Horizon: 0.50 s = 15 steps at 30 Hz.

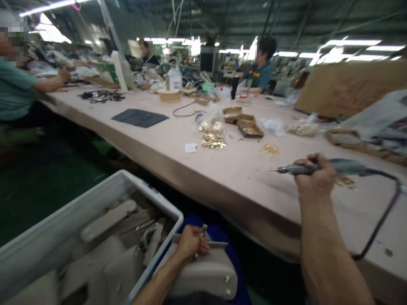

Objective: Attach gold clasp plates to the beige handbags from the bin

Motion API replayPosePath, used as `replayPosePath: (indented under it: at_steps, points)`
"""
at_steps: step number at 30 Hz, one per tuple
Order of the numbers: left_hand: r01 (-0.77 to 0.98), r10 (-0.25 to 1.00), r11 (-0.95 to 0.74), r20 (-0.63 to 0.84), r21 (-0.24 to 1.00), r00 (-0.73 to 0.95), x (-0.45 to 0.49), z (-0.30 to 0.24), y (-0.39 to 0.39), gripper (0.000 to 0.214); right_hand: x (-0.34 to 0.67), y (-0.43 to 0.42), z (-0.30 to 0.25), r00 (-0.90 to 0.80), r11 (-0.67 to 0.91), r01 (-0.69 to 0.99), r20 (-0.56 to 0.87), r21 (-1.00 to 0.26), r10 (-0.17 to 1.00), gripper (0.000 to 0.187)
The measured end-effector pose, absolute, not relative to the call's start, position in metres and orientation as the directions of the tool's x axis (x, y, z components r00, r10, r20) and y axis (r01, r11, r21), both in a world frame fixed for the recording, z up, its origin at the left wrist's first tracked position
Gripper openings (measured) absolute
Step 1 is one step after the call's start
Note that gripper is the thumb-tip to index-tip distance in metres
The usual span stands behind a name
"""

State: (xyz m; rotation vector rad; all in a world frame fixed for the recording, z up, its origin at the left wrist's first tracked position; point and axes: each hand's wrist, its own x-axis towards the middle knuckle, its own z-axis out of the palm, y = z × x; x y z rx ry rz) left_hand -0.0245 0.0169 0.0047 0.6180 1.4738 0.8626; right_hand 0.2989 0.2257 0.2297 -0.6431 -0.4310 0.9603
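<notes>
My right hand is wrapped around a grey electric screwdriver, held above the table with its bit pointing left and a dark cord trailing from its back end. Low in the view, my left hand is closed on a small metal-tipped piece, perhaps a strap end; its exact kind is blurred. Under that hand a beige bag rests on my lap over blue cloth, with small shiny studs at its lower right. My left fingers partly hide the bag's upper edge.
A white bin of beige bags stands at my left. On the long table lie gold metal fittings, small cardboard trays, a black sheet and a large carton. Other people sit farther along the table.
</notes>
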Motion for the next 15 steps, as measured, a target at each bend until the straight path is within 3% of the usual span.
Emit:
replayPosePath:
  at_steps: [2, 4, 11, 15]
  points:
    - [-0.159, 0.783, 0.598, -0.615, 0.786, -0.098, -0.026, 0.004, 0.015, 0.007, 0.282, 0.197, 0.23, 0.402, 0.381, -0.616, 0.14, -0.69, 0.905, 0.028]
    - [-0.194, 0.767, 0.614, -0.636, 0.765, -0.08, -0.028, -0.003, 0.013, 0.006, 0.258, 0.166, 0.223, 0.32, 0.361, -0.603, 0.198, -0.711, 0.926, 0.026]
    - [-0.244, 0.77, 0.616, -0.638, 0.749, -0.014, -0.033, -0.006, 0.007, 0.011, 0.145, 0.073, 0.151, 0.243, 0.189, -0.564, 0.057, -0.804, 0.968, 0.025]
    - [-0.261, 0.774, 0.614, -0.633, 0.745, 0.014, -0.039, -0.002, 0.006, 0.014, 0.104, 0.052, 0.109, 0.26, 0.173, -0.476, 0.05, -0.862, 0.964, 0.028]
